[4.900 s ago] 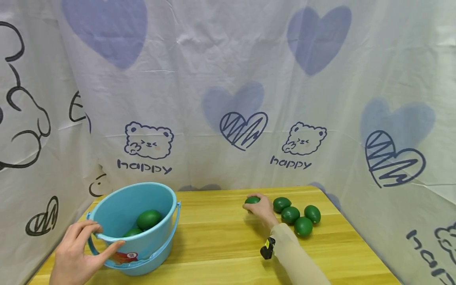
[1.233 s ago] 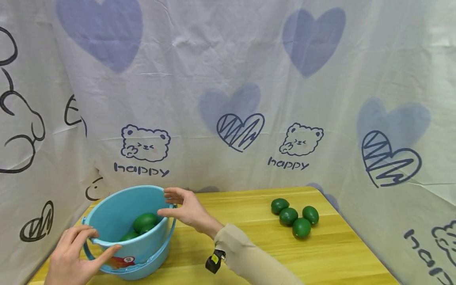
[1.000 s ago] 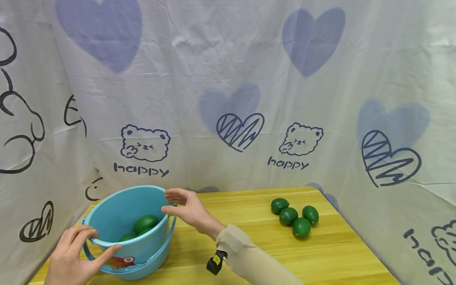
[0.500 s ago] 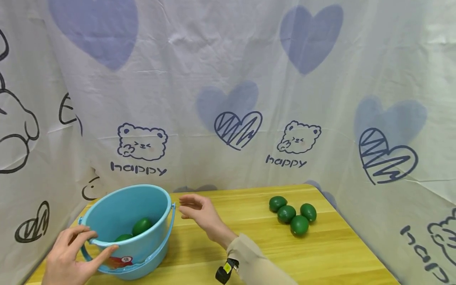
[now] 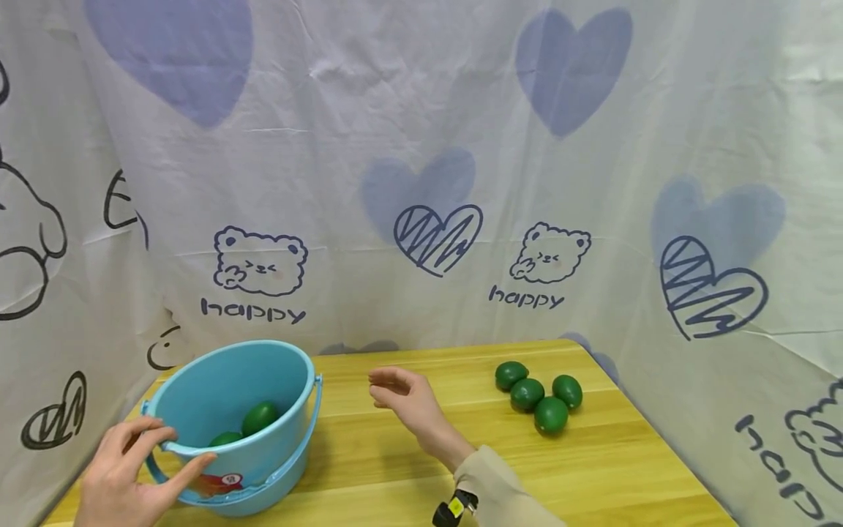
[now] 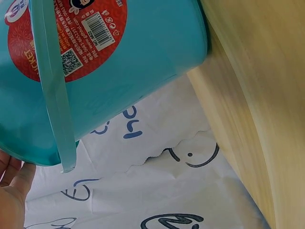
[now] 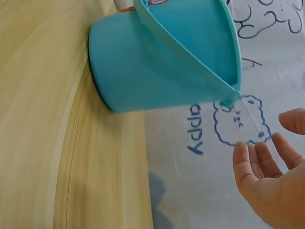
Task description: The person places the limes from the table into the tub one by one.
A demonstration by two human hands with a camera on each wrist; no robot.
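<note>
A light blue bucket (image 5: 290, 432) stands at the left of the table in the head view, its handle hanging down. Its rim is held by my left hand (image 5: 128, 468), fingers over the edge and thumb against the outer wall near a red label. Inside lie glossy dark green oval fruits, like limes or avocados; one fruit (image 5: 260, 419) shows well, another is partly hidden by the wall. My right hand (image 5: 415, 402) hovers over the table between bucket and loose fruits, fingers relaxed, nothing in it. The right wrist view shows those bare fingertips (image 7: 242, 155) apart from the bucket.
Several more green fruits (image 5: 527, 395) lie grouped on the right side of the wooden table (image 5: 382, 483). A white curtain (image 5: 356, 307) with hearts and bear drawings hangs behind and at both sides. A small black device (image 5: 454, 506) is strapped at the right wrist.
My right hand, which gripped a fruit on the table in the oldest frame, reached the bucket's right rim, released it inside, and has since moved right, empty. The left hand stays on the rim.
</note>
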